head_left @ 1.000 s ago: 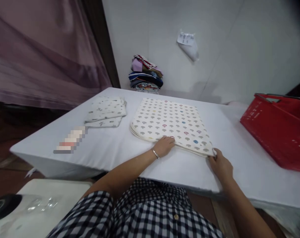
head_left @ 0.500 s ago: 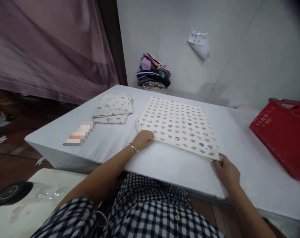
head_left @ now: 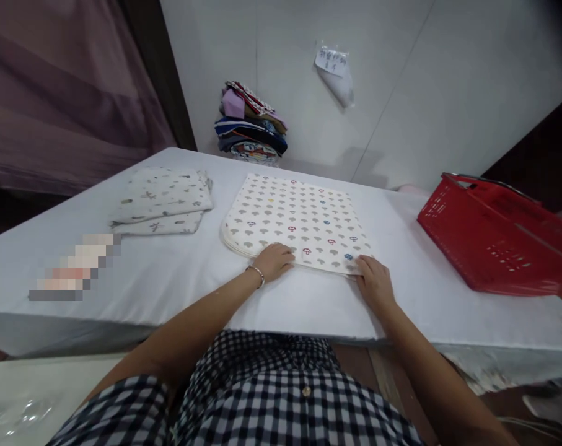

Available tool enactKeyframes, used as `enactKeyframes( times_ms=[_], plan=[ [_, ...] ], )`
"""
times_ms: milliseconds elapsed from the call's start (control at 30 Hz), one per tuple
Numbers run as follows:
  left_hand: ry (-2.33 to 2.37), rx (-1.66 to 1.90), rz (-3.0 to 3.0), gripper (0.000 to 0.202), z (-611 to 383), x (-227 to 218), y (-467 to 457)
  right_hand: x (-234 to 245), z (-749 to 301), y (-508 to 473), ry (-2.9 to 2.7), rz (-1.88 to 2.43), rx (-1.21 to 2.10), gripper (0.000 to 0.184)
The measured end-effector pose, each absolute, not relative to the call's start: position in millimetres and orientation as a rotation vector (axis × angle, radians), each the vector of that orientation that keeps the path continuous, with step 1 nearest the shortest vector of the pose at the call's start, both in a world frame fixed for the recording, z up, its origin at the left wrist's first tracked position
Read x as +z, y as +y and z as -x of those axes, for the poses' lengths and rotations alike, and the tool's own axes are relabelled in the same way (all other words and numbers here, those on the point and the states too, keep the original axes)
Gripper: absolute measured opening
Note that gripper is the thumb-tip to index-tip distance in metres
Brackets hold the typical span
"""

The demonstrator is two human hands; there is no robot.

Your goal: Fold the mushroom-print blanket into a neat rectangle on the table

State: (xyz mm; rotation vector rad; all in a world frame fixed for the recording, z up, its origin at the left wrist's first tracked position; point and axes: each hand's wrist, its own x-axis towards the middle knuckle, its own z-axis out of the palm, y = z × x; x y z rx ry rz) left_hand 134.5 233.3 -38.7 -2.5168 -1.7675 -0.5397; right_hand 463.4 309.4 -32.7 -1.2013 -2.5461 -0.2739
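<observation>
A folded white cloth (head_left: 294, 214) printed with small grey and coloured mushrooms lies flat on the white table (head_left: 308, 306) in front of me. My left hand (head_left: 274, 260), with a bracelet on its wrist, has its fingers curled on the cloth's near edge, left of the middle. My right hand (head_left: 373, 282) is closed over the cloth's near right corner. Several layers show along the cloth's left edge.
Two folded pale printed cloths (head_left: 162, 198) lie to the left. A red plastic basket (head_left: 499, 238) stands at the right. A pile of coloured clothes (head_left: 250, 124) sits at the far wall under a pinned paper (head_left: 334, 65). A blurred object (head_left: 74, 272) lies near left.
My right hand has come from just outside the near right corner onto it. My left hand slid from the near left corner a little towards the middle. The view has shifted.
</observation>
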Motion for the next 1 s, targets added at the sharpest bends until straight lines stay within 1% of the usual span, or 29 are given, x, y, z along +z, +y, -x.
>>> enactKeyframes(
  times_ms=[233,433,733,867,1000],
  plan=[
    [-1.749,-0.664,2.505,0.024,-137,-40,232,-41,-458,323,-2.591,1.034,-0.187,0.024],
    [-1.767,-0.703,2.504,0.028,-137,-38,231,-42,-454,325,-2.594,1.133,-0.029,0.028],
    [-1.818,-0.672,2.47,0.03,-140,-37,233,-34,-438,318,-2.651,1.061,-0.144,0.029],
    [-1.828,-0.647,2.469,0.028,-141,-36,232,-32,-420,316,-2.679,0.937,-0.134,0.026],
    [-1.822,-0.663,2.478,0.027,-140,-36,231,-33,-406,316,-2.705,0.921,-0.105,0.024]
  ],
)
